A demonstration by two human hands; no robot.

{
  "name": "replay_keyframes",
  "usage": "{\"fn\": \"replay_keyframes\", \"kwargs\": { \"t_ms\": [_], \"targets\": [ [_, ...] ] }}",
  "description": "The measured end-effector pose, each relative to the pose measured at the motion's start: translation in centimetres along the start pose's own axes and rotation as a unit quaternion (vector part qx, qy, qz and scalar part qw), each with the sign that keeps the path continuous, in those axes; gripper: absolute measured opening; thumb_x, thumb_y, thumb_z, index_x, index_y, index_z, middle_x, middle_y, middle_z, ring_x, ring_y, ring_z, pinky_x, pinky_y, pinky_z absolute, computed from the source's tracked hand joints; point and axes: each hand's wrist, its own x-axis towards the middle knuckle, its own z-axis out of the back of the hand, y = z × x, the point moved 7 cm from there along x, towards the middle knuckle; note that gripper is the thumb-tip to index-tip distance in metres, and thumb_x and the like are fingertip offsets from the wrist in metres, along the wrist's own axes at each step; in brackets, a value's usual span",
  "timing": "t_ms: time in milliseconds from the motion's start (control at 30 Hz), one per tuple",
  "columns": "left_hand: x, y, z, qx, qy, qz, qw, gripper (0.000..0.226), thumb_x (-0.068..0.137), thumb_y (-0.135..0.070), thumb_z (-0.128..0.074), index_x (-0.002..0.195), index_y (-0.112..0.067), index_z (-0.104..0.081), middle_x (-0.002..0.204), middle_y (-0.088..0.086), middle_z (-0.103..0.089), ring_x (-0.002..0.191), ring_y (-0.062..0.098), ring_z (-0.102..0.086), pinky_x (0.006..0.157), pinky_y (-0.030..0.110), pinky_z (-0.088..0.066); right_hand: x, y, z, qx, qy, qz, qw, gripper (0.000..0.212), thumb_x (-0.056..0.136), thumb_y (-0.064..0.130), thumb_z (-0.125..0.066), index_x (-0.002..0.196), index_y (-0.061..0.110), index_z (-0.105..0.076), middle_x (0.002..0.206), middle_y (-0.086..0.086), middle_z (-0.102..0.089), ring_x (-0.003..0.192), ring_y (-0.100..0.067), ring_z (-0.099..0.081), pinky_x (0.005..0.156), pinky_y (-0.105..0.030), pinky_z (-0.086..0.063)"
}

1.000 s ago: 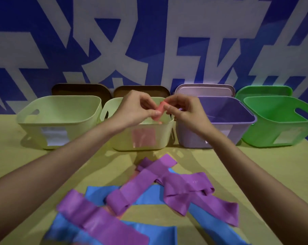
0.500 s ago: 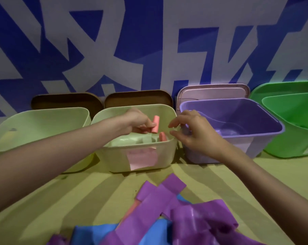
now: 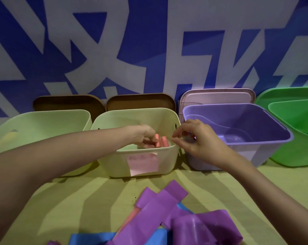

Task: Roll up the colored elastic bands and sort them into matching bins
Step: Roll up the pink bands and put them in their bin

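Note:
My left hand [image 3: 146, 136] reaches down inside the cream bin [image 3: 169, 161] that carries a pink label [image 3: 143, 164]. Its fingers hold a rolled pink band [image 3: 157, 142], which stands beside a second pink roll [image 3: 165, 142] lying in that bin. My right hand [image 3: 201, 141] hovers over the gap between this bin and the purple bin [image 3: 266, 147], fingers apart and holding nothing. Unrolled purple bands [image 3: 167, 207] and blue bands [image 3: 89, 238] lie piled on the table in front of me, with a pink strip [image 3: 132, 218] peeking from under them.
A pale green bin [image 3: 41, 124] stands at the left and a bright green bin [image 3: 298, 138] at the far right. Brown lids [image 3: 140, 101], a pink lid [image 3: 218, 96] and a green lid lean behind the bins against the blue-and-white wall. The table is yellow-green.
Both hands held the pink roll above the bin a second ago. My right hand let go, and my left hand has lowered the roll into the pink-labelled bin. The view has moved closer.

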Motion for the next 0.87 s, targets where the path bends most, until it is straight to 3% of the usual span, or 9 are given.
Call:
{"fn": "replay_keyframes", "kwargs": {
  "t_ms": [167, 267, 467, 633, 767, 867],
  "targets": [
    [0.9, -0.1, -0.4, 0.033, -0.006, -0.007, 0.999, 0.009, 0.089, 0.002, -0.059, 0.081, -0.002, -0.058, 0.080, 0.010, -0.062, 0.065, 0.017, -0.061, 0.053, 0.026, -0.053, 0.0, -0.2, 0.0, 0.005, 0.002, -0.006, 1.000, 0.009, 0.086, 0.031, -0.068, 0.089, 0.023, -0.070, 0.085, 0.007, -0.060, 0.082, -0.007, -0.050, 0.069, -0.013, -0.036],
    [1.2, -0.2, -0.3, 0.057, -0.019, -0.016, 0.998, 0.006, 0.087, 0.001, -0.062, 0.092, 0.000, -0.060, 0.086, 0.012, -0.064, 0.065, 0.018, -0.062, 0.047, 0.025, -0.052, -0.1, -0.2, 0.0, 0.010, 0.001, -0.006, 1.000, 0.010, 0.087, 0.031, -0.068, 0.089, 0.022, -0.071, 0.085, 0.007, -0.061, 0.083, -0.007, -0.051, 0.070, -0.011, -0.035],
    [1.0, -0.6, -0.1, 0.113, -0.029, -0.038, 0.992, 0.014, 0.086, -0.002, -0.065, 0.076, -0.004, -0.055, 0.071, 0.009, -0.059, 0.058, 0.016, -0.057, 0.046, 0.025, -0.047, -0.1, -0.2, 0.0, 0.005, 0.001, -0.007, 1.000, 0.012, 0.086, 0.032, -0.068, 0.090, 0.020, -0.071, 0.086, 0.005, -0.061, 0.082, -0.008, -0.051, 0.070, -0.013, -0.036],
    [0.9, -1.0, 0.1, 0.143, -0.040, -0.048, 0.988, 0.016, 0.082, -0.004, -0.070, 0.074, -0.004, -0.056, 0.061, 0.008, -0.056, 0.049, 0.015, -0.054, 0.041, 0.023, -0.044, 0.0, 0.1, 0.1, 0.003, 0.002, -0.003, 1.000, 0.013, 0.086, 0.032, -0.068, 0.089, 0.020, -0.071, 0.086, 0.004, -0.063, 0.083, -0.011, -0.053, 0.072, -0.020, -0.040],
    [0.3, -1.1, 0.3, 0.147, -0.026, -0.046, 0.988, 0.021, 0.081, -0.005, -0.073, 0.074, -0.005, -0.053, 0.063, 0.008, -0.056, 0.055, 0.016, -0.055, 0.048, 0.024, -0.046, 0.3, 0.0, 0.1, -0.019, 0.002, -0.004, 1.000, 0.016, 0.086, 0.032, -0.069, 0.091, 0.017, -0.072, 0.086, 0.004, -0.064, 0.078, -0.008, -0.051, 0.066, -0.010, -0.035],
    [-0.1, -1.1, 0.6, 0.150, -0.021, -0.050, 0.987, 0.025, 0.082, -0.016, -0.074, 0.078, -0.003, -0.053, 0.070, 0.009, -0.059, 0.062, 0.018, -0.058, 0.055, 0.027, -0.050, 0.6, 0.4, 0.2, -0.042, 0.008, 0.001, 0.999, 0.018, 0.086, 0.029, -0.069, 0.094, 0.014, -0.072, 0.089, 0.000, -0.067, 0.077, -0.008, -0.053, 0.067, -0.017, -0.043]
  ]
}}
